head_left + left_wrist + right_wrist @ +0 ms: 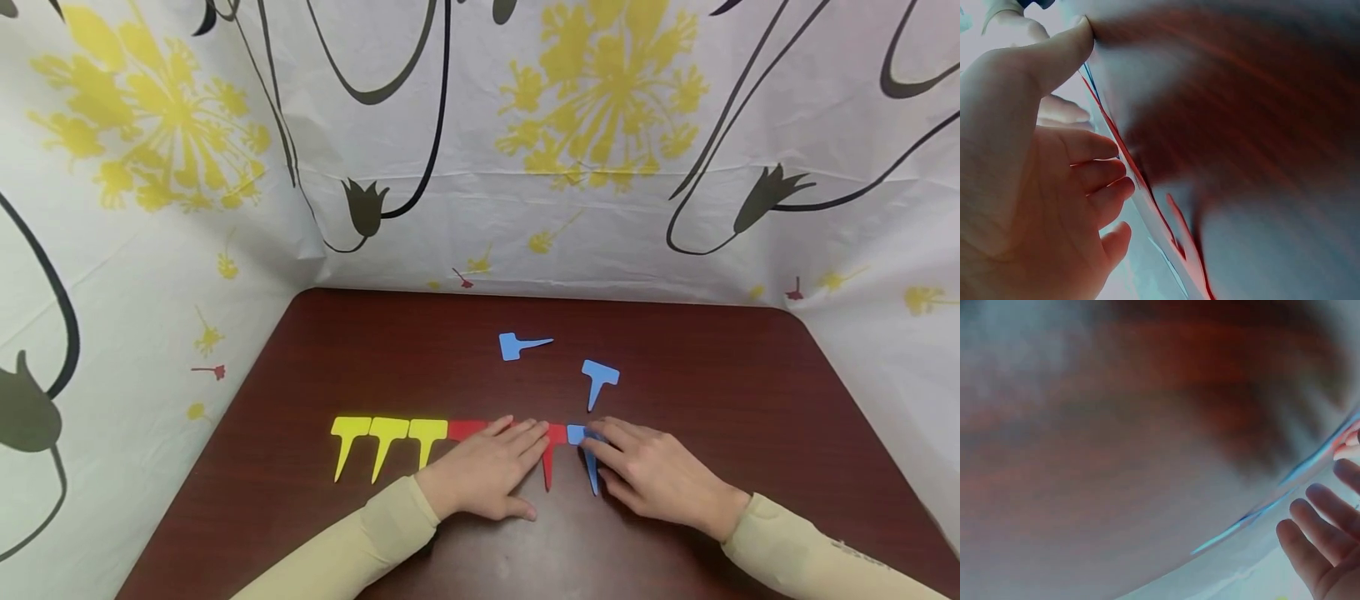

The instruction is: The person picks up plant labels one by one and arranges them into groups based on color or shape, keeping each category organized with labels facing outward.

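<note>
A row of T-shaped plant labels runs across the table: yellow labels (390,428) at the left, red labels (557,434) in the middle and a blue label (576,435) at the right end. My left hand (487,468) lies over the red labels with its fingers extended and hides part of them. At the blue end label, the fingers of my right hand (660,475) rest on its right side, covering part of its top. Its stem points toward me. In the right wrist view, the fingers (1310,550) look fairly straight.
Beyond the row lie two loose blue labels, one sideways (510,347) and one upright (600,373). They rest on a dark reddish-brown table (360,358). A white cloth (480,233) with flower prints hangs around its back and sides.
</note>
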Demonstrator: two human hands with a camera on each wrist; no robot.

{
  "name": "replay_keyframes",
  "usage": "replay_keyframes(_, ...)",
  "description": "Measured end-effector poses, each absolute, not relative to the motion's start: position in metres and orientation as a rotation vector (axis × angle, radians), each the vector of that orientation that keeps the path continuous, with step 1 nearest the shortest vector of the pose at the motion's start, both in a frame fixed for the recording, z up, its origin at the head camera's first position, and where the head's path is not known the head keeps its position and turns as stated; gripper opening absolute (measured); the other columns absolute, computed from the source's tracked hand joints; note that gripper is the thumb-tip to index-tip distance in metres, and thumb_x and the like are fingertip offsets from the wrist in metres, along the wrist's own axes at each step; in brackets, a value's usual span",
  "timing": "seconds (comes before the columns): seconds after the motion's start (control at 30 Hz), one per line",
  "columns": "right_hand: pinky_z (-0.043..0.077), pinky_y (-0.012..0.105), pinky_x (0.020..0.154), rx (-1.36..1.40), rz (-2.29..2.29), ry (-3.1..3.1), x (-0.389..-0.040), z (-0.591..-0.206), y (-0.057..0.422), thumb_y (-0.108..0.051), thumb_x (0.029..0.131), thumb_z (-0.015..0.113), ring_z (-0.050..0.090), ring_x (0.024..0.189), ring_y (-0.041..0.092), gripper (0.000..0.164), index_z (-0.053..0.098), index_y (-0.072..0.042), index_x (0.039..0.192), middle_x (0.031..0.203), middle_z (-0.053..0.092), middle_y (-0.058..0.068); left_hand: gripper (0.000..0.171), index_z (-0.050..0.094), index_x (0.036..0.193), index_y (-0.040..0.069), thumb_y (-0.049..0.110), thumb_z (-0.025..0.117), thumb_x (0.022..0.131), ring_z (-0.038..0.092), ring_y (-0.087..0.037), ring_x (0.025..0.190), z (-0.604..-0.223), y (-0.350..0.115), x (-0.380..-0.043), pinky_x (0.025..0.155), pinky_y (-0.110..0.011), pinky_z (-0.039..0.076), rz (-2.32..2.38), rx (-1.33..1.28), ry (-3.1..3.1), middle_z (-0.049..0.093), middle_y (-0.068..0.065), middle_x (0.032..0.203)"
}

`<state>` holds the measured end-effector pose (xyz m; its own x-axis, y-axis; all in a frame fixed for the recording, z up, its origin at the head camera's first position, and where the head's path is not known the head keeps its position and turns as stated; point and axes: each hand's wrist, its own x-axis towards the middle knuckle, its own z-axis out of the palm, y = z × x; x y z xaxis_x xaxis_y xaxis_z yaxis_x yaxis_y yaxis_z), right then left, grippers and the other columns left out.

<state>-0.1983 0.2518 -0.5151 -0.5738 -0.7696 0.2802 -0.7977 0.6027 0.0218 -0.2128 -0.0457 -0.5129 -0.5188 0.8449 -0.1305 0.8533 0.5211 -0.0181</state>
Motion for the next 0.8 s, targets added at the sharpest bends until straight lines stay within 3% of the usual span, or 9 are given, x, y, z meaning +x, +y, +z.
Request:
replay_keyframes(0.23, 0.060, 0.035, 0.069, 1.116, 0.222, -2.534, -0.207, -0.505, 0.252, -0.021, 0.082, 0.073, 0.064, 0.098, 0.017, 0.040, 0.071, -0.010, 0.120, 0.112, 0.065, 0.002, 0.096, 0.027, 0.160, 0.011, 0.073, 0.048, 0.091, 0.018, -0.022, 0.152, -0.511, -0.046, -0.212, 0.123, -0.042, 0.013, -0.117, 1.527, 2.637, 0.020, -0.006, 0.167)
replay_keyframes(0.37, 0.053, 0.028, 0.054, 1.003, 0.261, -2.572, -0.213, -0.505, 0.253, -0.019, 0.083, 0.074, 0.059, 0.080, 0.011, 0.032, 0.073, -0.012, 0.114, 0.098, 0.063, -0.004, 0.093, 0.026, 0.160, 0.011, 0.074, 0.043, 0.093, 0.017, -0.022, 0.153, -0.508, -0.044, -0.212, 0.123, -0.041, 0.013, -0.068, 1.540, 2.631, 0.019, -0.006, 0.167)
replay_keyframes(0.5, 0.048, 0.025, 0.052, 0.884, 0.306, -2.650, -0.220, -0.508, 0.253, -0.018, 0.086, 0.072, 0.053, 0.070, 0.005, 0.024, 0.073, -0.015, 0.109, 0.090, 0.062, -0.008, 0.092, 0.024, 0.161, 0.012, 0.075, 0.034, 0.095, 0.015, -0.020, 0.153, -0.508, -0.037, -0.211, 0.123, -0.040, 0.012, -0.024, 1.551, 2.633, 0.017, -0.005, 0.167)
replay_keyframes(0.63, 0.045, 0.023, 0.052, 0.788, 0.383, -2.734, -0.228, -0.509, 0.250, -0.018, 0.088, 0.071, 0.050, 0.063, 0.002, 0.025, 0.073, -0.012, 0.112, 0.087, 0.062, -0.008, 0.091, 0.022, 0.161, 0.012, 0.075, 0.028, 0.096, 0.013, -0.020, 0.153, -0.507, -0.028, -0.211, 0.123, -0.040, 0.010, -0.037, 1.559, 2.633, 0.016, -0.006, 0.168)
replay_keyframes(0.8, 0.039, 0.023, 0.043, 0.672, 0.534, -2.835, -0.240, -0.508, 0.245, -0.017, 0.091, 0.071, 0.044, 0.051, 0.001, 0.030, 0.071, -0.008, 0.120, 0.070, 0.053, -0.012, 0.090, 0.022, 0.162, 0.014, 0.075, 0.027, 0.096, 0.012, -0.021, 0.153, -0.506, -0.017, -0.210, 0.123, -0.040, 0.011, -0.074, 1.552, 2.635, 0.014, -0.006, 0.168)
